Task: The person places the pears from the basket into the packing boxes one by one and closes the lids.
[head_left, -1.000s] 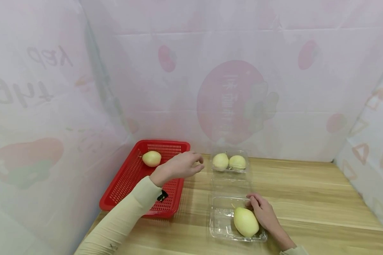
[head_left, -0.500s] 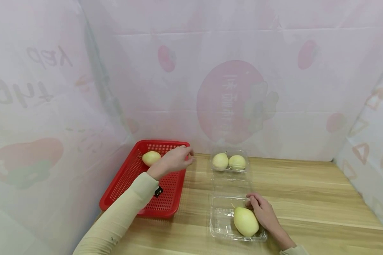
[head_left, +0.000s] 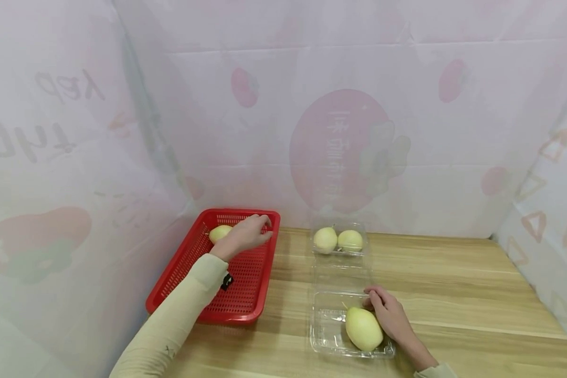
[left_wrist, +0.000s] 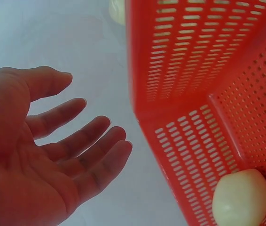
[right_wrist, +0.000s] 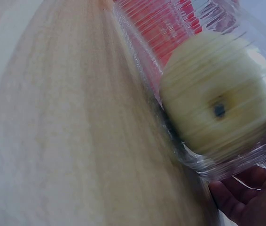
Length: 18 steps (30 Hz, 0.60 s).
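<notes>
My left hand (head_left: 245,234) hovers over the far part of a red perforated plastic basket (head_left: 243,286), holding nothing, its fingers spread and slightly bent in the left wrist view. One yellow pear (head_left: 219,232) lies at the basket's back left, partly behind that wrist; the left wrist view shows this pear (left_wrist: 242,200) apart from the fingers. My right hand (head_left: 391,315) holds the right edge of a clear plastic clamshell box (head_left: 328,332), fingers curled at its rim. Inside this box, on the right side, sits a single pear (head_left: 364,329) with its stem pointing back.
The box's lid (head_left: 342,278) lies folded open toward the back. Behind it, against the curtain (head_left: 264,131), stands another clear box with two pears (head_left: 325,240) in it. Everything stands on a wooden table (head_left: 453,294); printed curtains enclose the left, back and right.
My left hand has moved left from the gap beside the basket to above its far part. The right hand, the box and the pears have stayed in place.
</notes>
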Motion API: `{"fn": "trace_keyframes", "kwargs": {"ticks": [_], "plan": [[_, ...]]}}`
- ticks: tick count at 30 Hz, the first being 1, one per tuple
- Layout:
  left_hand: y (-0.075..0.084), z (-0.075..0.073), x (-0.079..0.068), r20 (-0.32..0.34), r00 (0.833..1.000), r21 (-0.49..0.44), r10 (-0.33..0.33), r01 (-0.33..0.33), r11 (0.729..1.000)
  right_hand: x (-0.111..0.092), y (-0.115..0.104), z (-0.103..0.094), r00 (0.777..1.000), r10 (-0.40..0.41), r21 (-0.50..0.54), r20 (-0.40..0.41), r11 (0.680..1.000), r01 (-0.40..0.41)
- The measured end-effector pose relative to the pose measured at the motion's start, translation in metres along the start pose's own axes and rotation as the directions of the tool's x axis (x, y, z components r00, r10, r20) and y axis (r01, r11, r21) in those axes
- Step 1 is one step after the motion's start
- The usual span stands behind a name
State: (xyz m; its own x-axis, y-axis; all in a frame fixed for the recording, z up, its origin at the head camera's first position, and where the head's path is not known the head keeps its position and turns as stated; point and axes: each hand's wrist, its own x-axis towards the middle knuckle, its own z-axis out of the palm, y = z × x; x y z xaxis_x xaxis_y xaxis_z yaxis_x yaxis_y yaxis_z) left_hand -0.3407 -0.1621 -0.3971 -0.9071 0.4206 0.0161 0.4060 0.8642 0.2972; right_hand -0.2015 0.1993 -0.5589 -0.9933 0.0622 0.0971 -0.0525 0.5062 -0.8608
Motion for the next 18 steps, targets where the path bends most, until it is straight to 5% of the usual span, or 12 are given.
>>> {"fn": "trace_keyframes", "kwargs": {"ticks": [18], "plan": [[-0.05, 0.012, 0.007, 0.017, 0.994, -0.038, -0.11, 0.111, 0.993, -0.002, -0.001, 0.003, 1.0, 0.009, 0.011, -0.001, 1.0, -0.009]]}}
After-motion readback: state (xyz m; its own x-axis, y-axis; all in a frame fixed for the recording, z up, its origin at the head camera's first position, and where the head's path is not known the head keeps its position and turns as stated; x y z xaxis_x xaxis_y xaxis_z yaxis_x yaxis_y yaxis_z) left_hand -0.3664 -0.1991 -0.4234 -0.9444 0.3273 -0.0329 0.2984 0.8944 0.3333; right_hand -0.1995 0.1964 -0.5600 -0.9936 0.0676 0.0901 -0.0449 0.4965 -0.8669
